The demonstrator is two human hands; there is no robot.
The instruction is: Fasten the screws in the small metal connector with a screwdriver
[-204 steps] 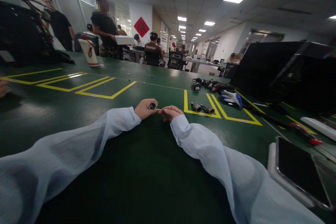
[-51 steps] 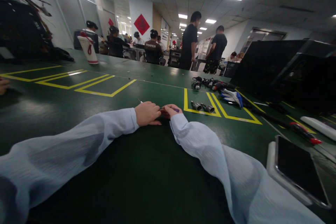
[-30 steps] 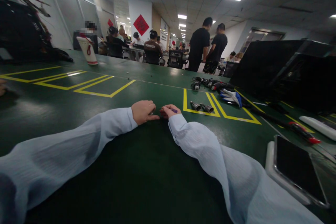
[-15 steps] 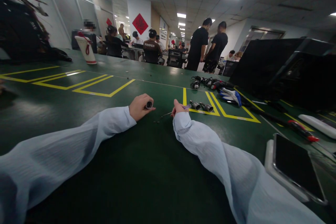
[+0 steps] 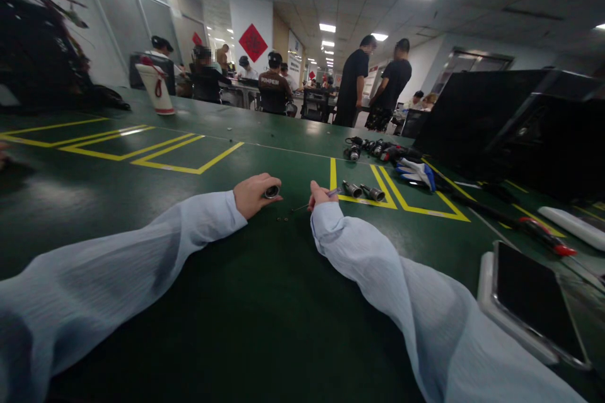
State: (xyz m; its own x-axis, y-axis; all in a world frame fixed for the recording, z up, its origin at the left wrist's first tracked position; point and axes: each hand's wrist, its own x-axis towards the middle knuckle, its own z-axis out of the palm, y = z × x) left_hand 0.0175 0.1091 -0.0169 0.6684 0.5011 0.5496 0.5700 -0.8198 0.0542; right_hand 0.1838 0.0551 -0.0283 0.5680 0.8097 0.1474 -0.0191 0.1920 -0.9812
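My left hand (image 5: 254,195) is closed round a metal cylindrical part (image 5: 271,191), whose round open end faces me. To its right, my right hand (image 5: 320,194) pinches a thin screwdriver with a purplish clear handle (image 5: 334,191); the slim shaft points left, toward the left hand, without touching the part. Two tiny rings or nuts (image 5: 282,219) lie on the green table (image 5: 246,327) below and between the hands. Just right of my right hand, two metal connector-like parts (image 5: 351,189) (image 5: 373,192) rest by a yellow tape outline.
Dark metal parts with cables (image 5: 353,151) and a blue-white glove (image 5: 416,174) lie at the back right. A phone (image 5: 536,299), a red-black screwdriver (image 5: 546,235) and a black monitor (image 5: 486,119) are on the right. A paper cup (image 5: 157,89) stands back left. People are beyond.
The metal part in my left hand has shifted slightly and its open end is tilted up more. My right hand has hardly moved.
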